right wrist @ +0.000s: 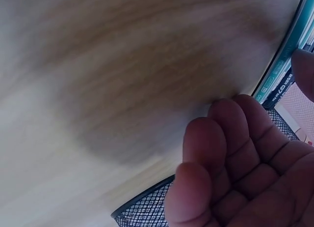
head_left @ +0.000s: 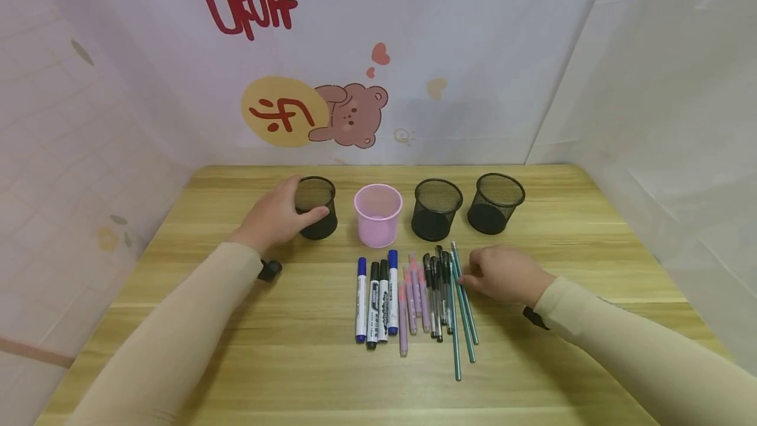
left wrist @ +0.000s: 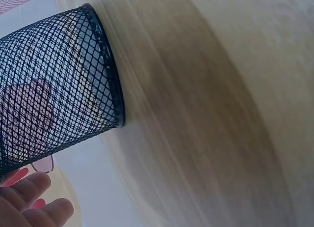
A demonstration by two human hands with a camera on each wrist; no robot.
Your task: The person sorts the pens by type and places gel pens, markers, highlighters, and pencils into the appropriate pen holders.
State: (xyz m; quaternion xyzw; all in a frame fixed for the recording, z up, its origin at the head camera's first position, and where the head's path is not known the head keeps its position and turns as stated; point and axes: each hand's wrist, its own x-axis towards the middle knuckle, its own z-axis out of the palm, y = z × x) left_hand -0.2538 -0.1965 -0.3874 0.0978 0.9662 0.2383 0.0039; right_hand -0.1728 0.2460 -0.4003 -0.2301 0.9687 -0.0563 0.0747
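Note:
My left hand point(head_left: 272, 215) holds the leftmost black mesh pen cup point(head_left: 320, 225), its thumb across the front near the rim and its fingers at the far side. That cup point(left wrist: 59, 84) fills the upper left of the left wrist view, with two fingertips point(left wrist: 46, 210) below it. My right hand point(head_left: 503, 275) is at the teal pencils point(head_left: 466, 311), thumb tip right at them. In the right wrist view its fingers point(right wrist: 203, 143) are loosely bent, with a gap between them and the thumb point(right wrist: 304, 72); the pencils point(right wrist: 282, 65) show behind that gap.
Right of the held cup stand a pink cup point(head_left: 378, 232) and two black mesh cups point(head_left: 433, 222). Whiteboard markers point(head_left: 372, 307), purple-pink pens point(head_left: 412, 307) and black gel pens point(head_left: 437, 294) lie side by side on the wooden table point(head_left: 284, 360). A printed curtain point(head_left: 473, 51) hangs behind.

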